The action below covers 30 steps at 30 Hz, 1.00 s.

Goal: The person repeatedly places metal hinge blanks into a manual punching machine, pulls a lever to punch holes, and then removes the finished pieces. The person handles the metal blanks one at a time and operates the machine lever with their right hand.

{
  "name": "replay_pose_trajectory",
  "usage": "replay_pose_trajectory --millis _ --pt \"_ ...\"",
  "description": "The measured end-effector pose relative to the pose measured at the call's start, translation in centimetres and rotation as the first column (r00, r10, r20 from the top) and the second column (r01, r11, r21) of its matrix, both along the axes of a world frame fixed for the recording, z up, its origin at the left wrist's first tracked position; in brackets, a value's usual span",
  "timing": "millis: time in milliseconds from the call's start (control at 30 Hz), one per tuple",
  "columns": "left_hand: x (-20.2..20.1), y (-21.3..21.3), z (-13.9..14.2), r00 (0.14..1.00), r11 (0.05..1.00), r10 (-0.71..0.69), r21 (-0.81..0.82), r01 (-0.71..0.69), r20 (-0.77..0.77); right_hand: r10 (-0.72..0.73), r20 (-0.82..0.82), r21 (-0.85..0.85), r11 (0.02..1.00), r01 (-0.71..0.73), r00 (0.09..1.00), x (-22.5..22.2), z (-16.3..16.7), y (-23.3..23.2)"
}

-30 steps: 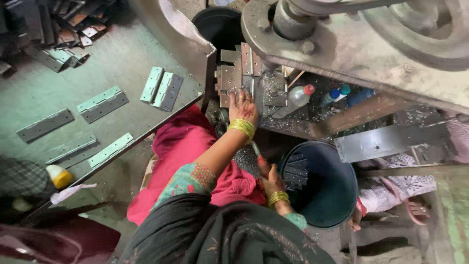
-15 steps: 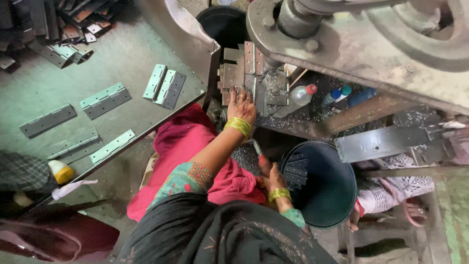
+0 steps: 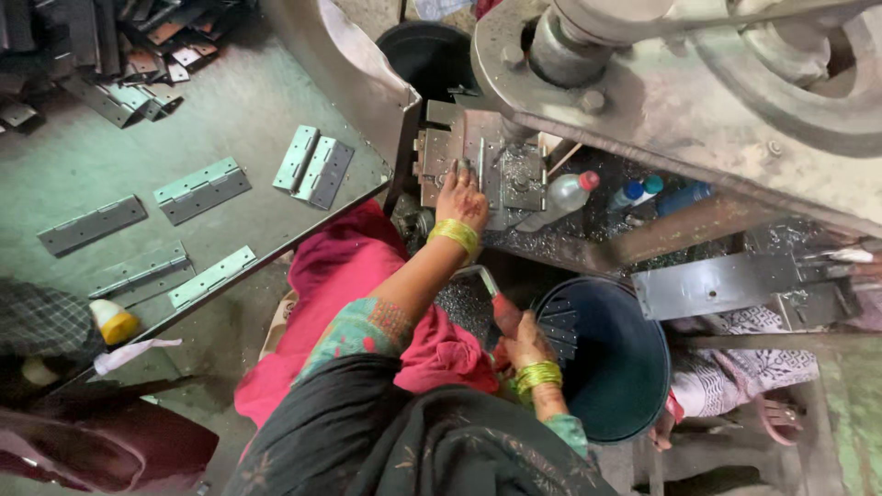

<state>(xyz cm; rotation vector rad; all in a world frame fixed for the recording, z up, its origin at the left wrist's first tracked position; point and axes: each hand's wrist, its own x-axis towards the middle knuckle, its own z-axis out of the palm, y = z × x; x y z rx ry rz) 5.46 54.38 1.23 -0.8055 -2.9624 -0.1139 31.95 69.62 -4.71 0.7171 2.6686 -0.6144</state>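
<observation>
My left hand (image 3: 459, 195) reaches forward, fingers spread and resting on the grey metal die block (image 3: 478, 165) of a press machine; whether it pinches a piece there is unclear. My right hand (image 3: 522, 342) is closed around the red handle of a bent metal rod (image 3: 491, 298), close to my body. Just right of that hand stands a dark blue tub (image 3: 620, 367) with several flat metal pieces (image 3: 556, 329) lying at its left rim. Both wrists wear yellow-green bangles.
Several grey hinges (image 3: 200, 189) lie on the green table at left, with a scrap pile (image 3: 110, 64) at its far end. A yellow-capped bottle (image 3: 114, 321) and plastic bottles (image 3: 562, 195) lie nearby. Another person's sandalled foot (image 3: 776, 415) is at right. The press body (image 3: 698, 101) looms overhead.
Both hands stay almost where they were, left on the die block and right on the red-handled rod. Only the view has shifted slightly.
</observation>
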Motion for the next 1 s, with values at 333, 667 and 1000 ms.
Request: replay_pose_trajectory --millis 333,667,1000 --pt "-2.9 1.1 0.0 0.998 0.996 -0.002 0.088 -0.004 0.065 -0.027 -0.160 -0.074 0.997 0.015 0.987 1.1 -3.2 -1.5" --pt "-5.7 1.2 1.8 0.996 0.996 0.092 0.001 -0.092 -0.010 -0.075 -0.096 -0.008 0.997 0.075 0.993 1.3 -2.4 -1.8" --pt "-6.1 1.2 1.7 0.992 0.986 0.124 0.110 -0.127 0.031 -0.077 -0.056 -0.020 0.997 0.076 0.995 0.8 -2.0 -0.9"
